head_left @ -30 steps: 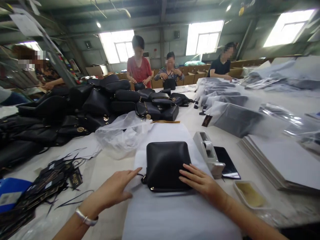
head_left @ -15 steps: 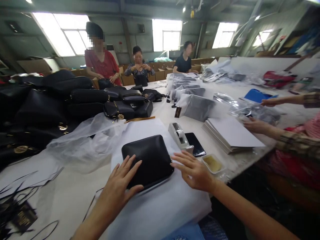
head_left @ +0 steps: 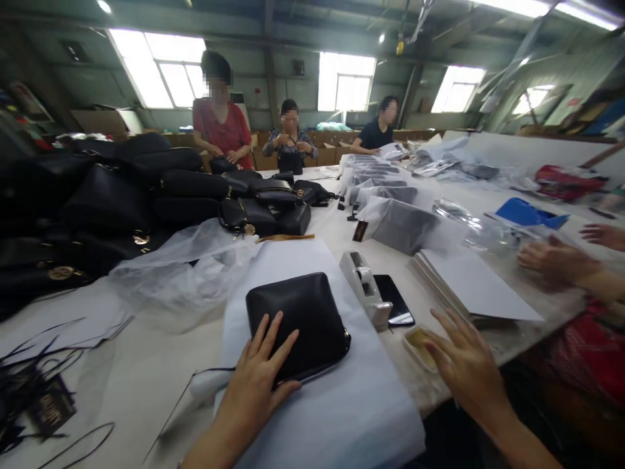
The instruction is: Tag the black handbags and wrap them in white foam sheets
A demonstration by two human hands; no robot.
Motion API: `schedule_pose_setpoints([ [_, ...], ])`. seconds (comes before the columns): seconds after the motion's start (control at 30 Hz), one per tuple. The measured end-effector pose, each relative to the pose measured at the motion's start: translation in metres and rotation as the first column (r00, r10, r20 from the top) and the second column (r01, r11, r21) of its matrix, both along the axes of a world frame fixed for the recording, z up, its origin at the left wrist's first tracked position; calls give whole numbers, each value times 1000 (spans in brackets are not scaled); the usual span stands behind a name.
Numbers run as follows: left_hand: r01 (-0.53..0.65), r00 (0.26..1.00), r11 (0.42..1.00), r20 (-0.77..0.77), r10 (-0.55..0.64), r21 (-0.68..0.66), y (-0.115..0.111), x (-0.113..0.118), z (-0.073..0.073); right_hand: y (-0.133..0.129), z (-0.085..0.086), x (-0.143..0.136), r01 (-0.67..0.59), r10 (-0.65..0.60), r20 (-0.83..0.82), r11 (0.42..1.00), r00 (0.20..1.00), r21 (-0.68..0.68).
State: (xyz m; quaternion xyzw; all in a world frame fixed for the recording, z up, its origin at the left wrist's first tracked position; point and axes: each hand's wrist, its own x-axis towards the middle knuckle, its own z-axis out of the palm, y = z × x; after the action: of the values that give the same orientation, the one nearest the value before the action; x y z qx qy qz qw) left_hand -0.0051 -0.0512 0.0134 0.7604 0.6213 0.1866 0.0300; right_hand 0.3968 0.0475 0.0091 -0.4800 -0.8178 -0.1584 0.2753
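Note:
A black handbag (head_left: 307, 316) lies flat on white wrapping paper (head_left: 361, 407) in front of me. My left hand (head_left: 263, 371) rests on its lower left part, fingers spread. Off to the right, my right hand (head_left: 466, 365) is apart from the bag, fingers outstretched over a small tray (head_left: 420, 348) of yellowish stuff; whether the fingertips touch it I cannot tell. A tape dispenser (head_left: 364, 286) and a dark phone (head_left: 394, 299) stand beyond the paper's right side. A thin black cord (head_left: 195, 374) runs out from under the left hand's side of the bag.
Black handbags (head_left: 161, 189) are heaped at the left, with crumpled clear plastic (head_left: 176, 273) before them. Bags in pale covers (head_left: 405, 221) stand in a row. White boards (head_left: 481, 283) are stacked at right, near a co-worker's hands (head_left: 556, 260). Black-corded tags (head_left: 51, 407) lie front left.
My right hand has left the bag's right edge and moved right to the small tray. My left hand stays on the bag. The co-worker's hands have come off the clear plastic; the view has shifted.

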Motion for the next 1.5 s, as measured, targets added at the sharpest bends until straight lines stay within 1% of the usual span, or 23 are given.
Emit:
schedule_pose_setpoints([
  [0.07,-18,1000,1000,17,18,-3,0,2,0,12,33,-25,-99,108,-153,993,982,68],
  [0.13,-34,999,999,34,33,7,-1,4,-1,29,65,-61,-220,232,-271,973,934,76],
  [0.2,-45,998,999,47,44,22,-3,5,-2,54,87,-107,-354,329,-344,935,879,-10],
  [0.27,-48,998,998,50,47,26,-4,6,-3,88,96,-156,-457,387,-342,876,856,-153],
  [0.3,-49,998,998,48,48,25,-4,7,-3,107,96,-180,-466,384,-308,845,871,-262],
  [0.33,-52,998,998,46,51,21,-5,7,-3,128,93,-204,-432,359,-250,815,899,-386],
  [0.37,-55,998,998,43,54,16,-5,7,-3,149,88,-227,-358,316,-168,795,934,-490],
  [0.47,-52,998,999,41,51,16,-3,5,-6,206,64,-280,-262,275,-68,774,959,-576],
  [0.57,-8,999,999,39,7,40,0,-1,-16,243,35,-310,-150,193,7,780,981,-608],
  [0.63,11,1000,997,23,-13,71,2,-4,-26,257,18,-318,-88,142,42,794,989,-601],
  [0.7,9,1000,995,-3,-8,99,4,-5,-36,265,6,-322,-69,126,61,815,990,-575],
  [0.77,-43,999,992,-28,46,117,5,-2,-43,270,-2,-323,-85,145,69,836,987,-542],
  [0.83,-106,992,985,-58,115,137,5,2,-46,273,-5,-324,-103,160,70,854,985,-509],
  [0.9,-140,982,976,-106,158,167,5,6,-46,275,-4,-325,-102,151,65,874,986,-475],
  [1.03,-137,963,968,-200,180,210,5,8,-42,273,1,-323,-95,121,41,914,992,-394],
  [1.17,-159,966,952,-156,204,261,5,10,-39,268,8,-317,-117,129,16,939,992,-323],
  [1.23,-163,966,949,-152,209,272,5,11,-38,266,10,-315,-127,136,12,947,991,-296],
  [1.4,-129,946,967,-266,186,218,6,10,-36,268,13,-313,-165,177,20,951,984,-263],
  [1.5,-123,940,968,-289,184,217,6,9,-35,269,18,-312,-217,225,4,946,974,-241],
])
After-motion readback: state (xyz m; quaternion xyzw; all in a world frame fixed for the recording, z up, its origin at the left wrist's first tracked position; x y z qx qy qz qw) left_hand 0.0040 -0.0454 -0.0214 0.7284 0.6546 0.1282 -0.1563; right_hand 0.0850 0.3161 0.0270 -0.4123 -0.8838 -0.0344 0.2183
